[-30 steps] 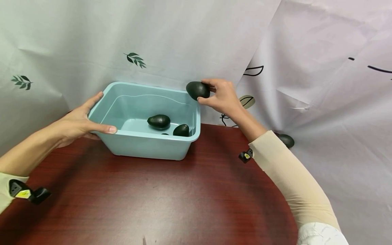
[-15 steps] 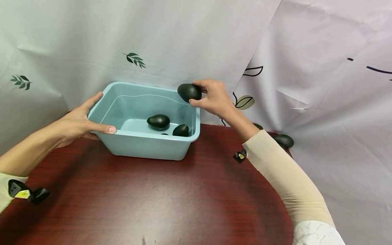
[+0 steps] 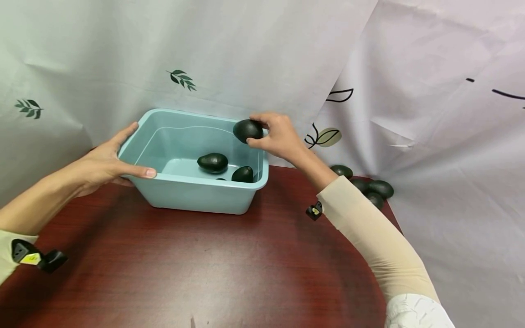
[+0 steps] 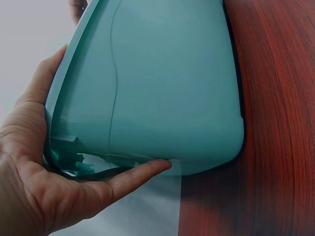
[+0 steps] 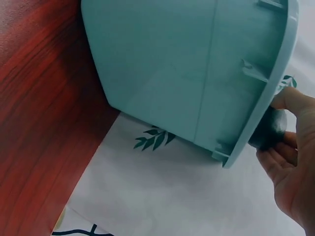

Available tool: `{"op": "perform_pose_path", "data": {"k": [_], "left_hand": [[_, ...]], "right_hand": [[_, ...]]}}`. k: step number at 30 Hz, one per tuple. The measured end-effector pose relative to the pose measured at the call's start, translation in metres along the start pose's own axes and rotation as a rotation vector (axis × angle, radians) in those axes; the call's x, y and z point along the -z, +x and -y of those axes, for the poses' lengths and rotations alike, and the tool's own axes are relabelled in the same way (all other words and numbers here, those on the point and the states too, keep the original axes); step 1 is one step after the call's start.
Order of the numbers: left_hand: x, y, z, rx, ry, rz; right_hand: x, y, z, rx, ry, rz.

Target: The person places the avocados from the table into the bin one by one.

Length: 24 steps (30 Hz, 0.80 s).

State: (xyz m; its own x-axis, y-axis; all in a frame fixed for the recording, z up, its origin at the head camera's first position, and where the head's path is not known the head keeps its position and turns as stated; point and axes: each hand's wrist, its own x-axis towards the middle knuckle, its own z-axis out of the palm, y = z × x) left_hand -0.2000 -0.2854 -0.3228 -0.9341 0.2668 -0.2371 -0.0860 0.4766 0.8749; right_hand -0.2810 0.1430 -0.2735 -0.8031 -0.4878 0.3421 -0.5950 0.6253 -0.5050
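Observation:
In the head view my right hand (image 3: pixel 279 136) pinches a dark green avocado (image 3: pixel 246 130) between thumb and fingers, inside the back right corner of a pale blue plastic tub (image 3: pixel 197 196). The right wrist view shows this avocado (image 5: pixel 269 129) partly hidden behind the tub's rim. Two avocados lie in the tub: one near its middle (image 3: pixel 212 163), one by the right wall (image 3: pixel 243 174). A sliver of another shows over the front rim. My left hand (image 3: pixel 102 161) spreads around the tub's left end, thumb straight along the front rim and fingers extended along the left side.
Several more avocados (image 3: pixel 380 188) are grouped at the right edge of the dark red wooden table (image 3: pixel 205 269), partly behind the right sleeve. A white cloth (image 3: pixel 229 50) with leaf prints hangs directly behind the tub.
My right hand has moved left and lower with the avocado, from above the tub's right corner to just inside it. More avocados at the right have come into view. The left hand stays put.

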Motion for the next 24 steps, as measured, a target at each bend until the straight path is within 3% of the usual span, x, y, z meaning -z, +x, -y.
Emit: {"op": "perform_pose_path", "data": {"k": [24], "left_hand": [[-0.001, 0.0, -0.001, -0.001, 0.003, 0.002]], "right_hand": [[0.007, -0.014, -0.009, -0.035, 0.018, -0.009]]}}
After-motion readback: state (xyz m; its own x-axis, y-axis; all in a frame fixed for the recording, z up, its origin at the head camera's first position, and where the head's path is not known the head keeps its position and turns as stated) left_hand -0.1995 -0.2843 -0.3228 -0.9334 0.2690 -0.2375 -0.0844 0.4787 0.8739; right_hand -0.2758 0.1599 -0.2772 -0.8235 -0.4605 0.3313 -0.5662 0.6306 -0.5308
